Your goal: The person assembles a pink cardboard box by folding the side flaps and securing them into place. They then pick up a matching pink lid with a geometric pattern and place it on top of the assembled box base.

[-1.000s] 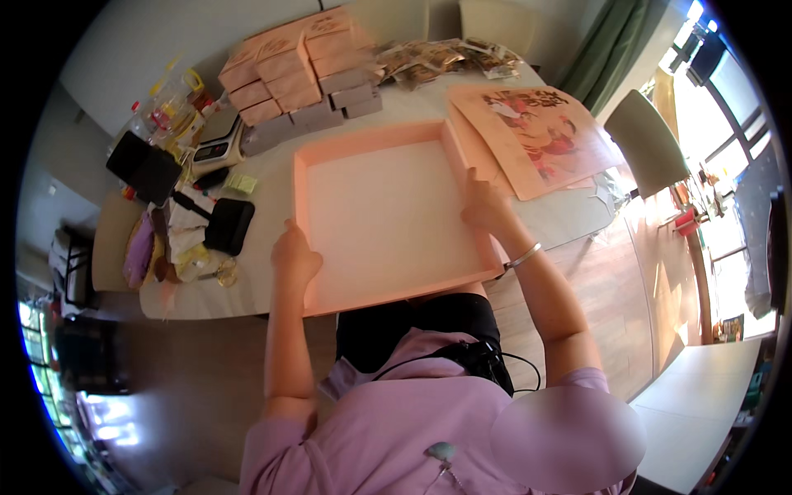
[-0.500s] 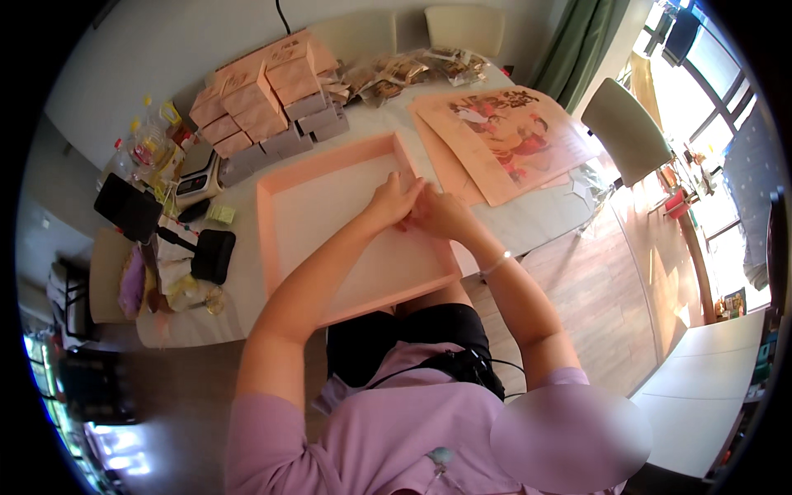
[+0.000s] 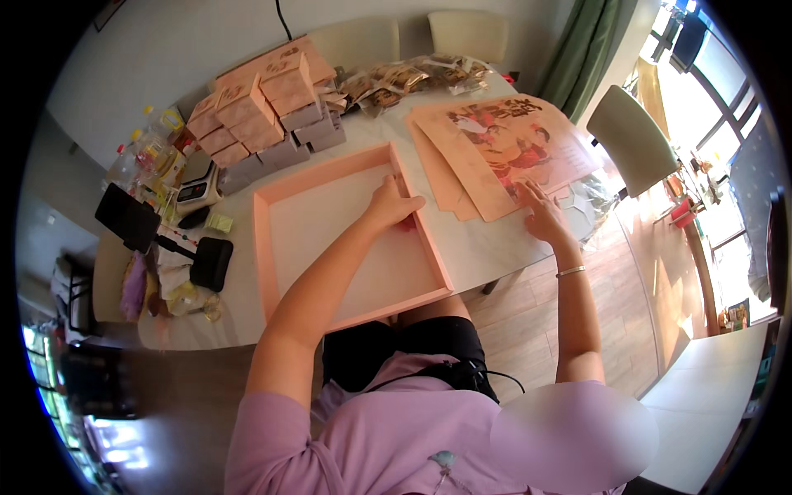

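The left hand (image 3: 389, 202) is pressing, fingers curled, on the right wall of the pink tray box (image 3: 272, 247) lying mid-table, while the right hand (image 3: 540, 213), fingers spread flat, is resting on the printed lid sheet (image 3: 503, 144), probably needing lifting next.

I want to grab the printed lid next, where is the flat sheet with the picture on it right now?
In the head view, the printed sheet lies flat on the table's right side, right of the pink tray; the right hand rests on its near edge.
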The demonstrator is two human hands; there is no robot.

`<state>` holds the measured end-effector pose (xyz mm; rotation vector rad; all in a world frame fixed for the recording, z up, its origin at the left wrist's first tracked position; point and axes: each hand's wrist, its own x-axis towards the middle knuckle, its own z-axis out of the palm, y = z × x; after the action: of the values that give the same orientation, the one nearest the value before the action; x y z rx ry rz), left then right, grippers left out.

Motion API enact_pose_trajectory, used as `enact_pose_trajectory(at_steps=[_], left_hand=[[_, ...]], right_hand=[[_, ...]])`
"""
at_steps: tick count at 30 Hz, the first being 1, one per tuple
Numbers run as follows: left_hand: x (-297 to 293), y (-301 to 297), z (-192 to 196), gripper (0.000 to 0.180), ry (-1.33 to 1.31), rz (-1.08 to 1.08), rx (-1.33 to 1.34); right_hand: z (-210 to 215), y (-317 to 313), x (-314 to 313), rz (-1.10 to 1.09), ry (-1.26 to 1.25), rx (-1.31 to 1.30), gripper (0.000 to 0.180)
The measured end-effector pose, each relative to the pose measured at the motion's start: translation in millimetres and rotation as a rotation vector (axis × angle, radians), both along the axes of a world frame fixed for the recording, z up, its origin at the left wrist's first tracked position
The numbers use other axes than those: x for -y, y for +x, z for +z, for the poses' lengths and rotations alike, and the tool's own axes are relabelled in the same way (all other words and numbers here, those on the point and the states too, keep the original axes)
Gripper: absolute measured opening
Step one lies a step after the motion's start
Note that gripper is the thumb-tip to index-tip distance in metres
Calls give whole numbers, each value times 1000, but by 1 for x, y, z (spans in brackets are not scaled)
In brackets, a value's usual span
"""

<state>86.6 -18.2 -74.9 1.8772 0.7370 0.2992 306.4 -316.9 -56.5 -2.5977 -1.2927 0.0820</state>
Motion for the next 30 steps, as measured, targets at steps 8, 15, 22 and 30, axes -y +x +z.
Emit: enact_pose_trajectory(at_steps=[8, 15, 22, 30], left_hand=[[24, -20, 50, 63, -94, -71, -104], [13, -33, 53, 41, -47, 4, -167], [-6, -38, 46, 41, -8, 56, -167], [0, -31, 37, 58, 890, 229, -130]], right_hand=[[-11, -41, -14, 150, 200, 26, 57], [8, -48, -20, 397, 130, 129, 61], [19, -45, -28, 524, 236, -74, 61], [4, -46, -16, 644, 251, 249, 52]])
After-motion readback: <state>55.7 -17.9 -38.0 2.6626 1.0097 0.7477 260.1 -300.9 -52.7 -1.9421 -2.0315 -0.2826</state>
